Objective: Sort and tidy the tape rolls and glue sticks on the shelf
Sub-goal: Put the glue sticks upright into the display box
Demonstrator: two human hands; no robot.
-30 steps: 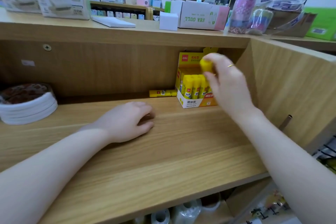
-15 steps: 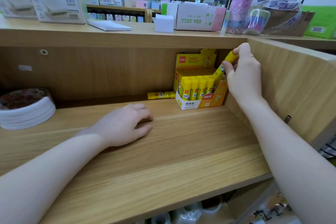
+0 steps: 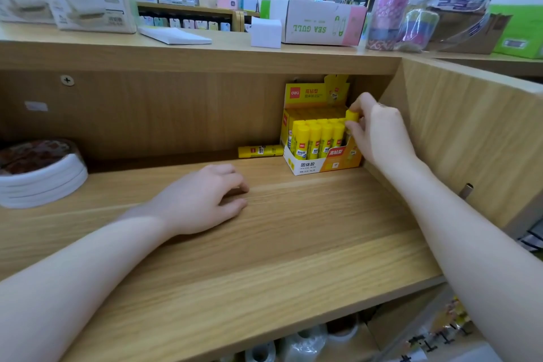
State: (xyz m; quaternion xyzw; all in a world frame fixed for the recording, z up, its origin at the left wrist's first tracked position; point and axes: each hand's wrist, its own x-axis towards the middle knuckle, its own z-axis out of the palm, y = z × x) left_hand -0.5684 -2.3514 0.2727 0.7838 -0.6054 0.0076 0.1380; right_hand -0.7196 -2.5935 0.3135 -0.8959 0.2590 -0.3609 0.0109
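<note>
A yellow and orange display box (image 3: pixel 308 166) stands at the back right of the wooden shelf (image 3: pixel 293 244), with several yellow glue sticks upright in it. My right hand (image 3: pixel 379 135) pinches the cap of one yellow glue stick (image 3: pixel 351 115) at the box's right end, its lower part down in the box. Another glue stick (image 3: pixel 260 151) lies on its side just left of the box. My left hand (image 3: pixel 202 200) rests on the shelf, fingers loosely curled, holding nothing. White tape rolls (image 3: pixel 41 179) are stacked at the far left.
The shelf's right wall (image 3: pixel 470 138) stands close beside my right hand. On the top board (image 3: pixel 205 53) sit a white SEA GULL carton (image 3: pixel 323 23), wrapped patterned tape rolls (image 3: pixel 388 20) and other boxes. More wrapped rolls (image 3: pixel 299 344) lie on the shelf below.
My right hand has brought the glue stick from high and tilted beside the box down into the box's right end, now upright. My left hand has stayed put.
</note>
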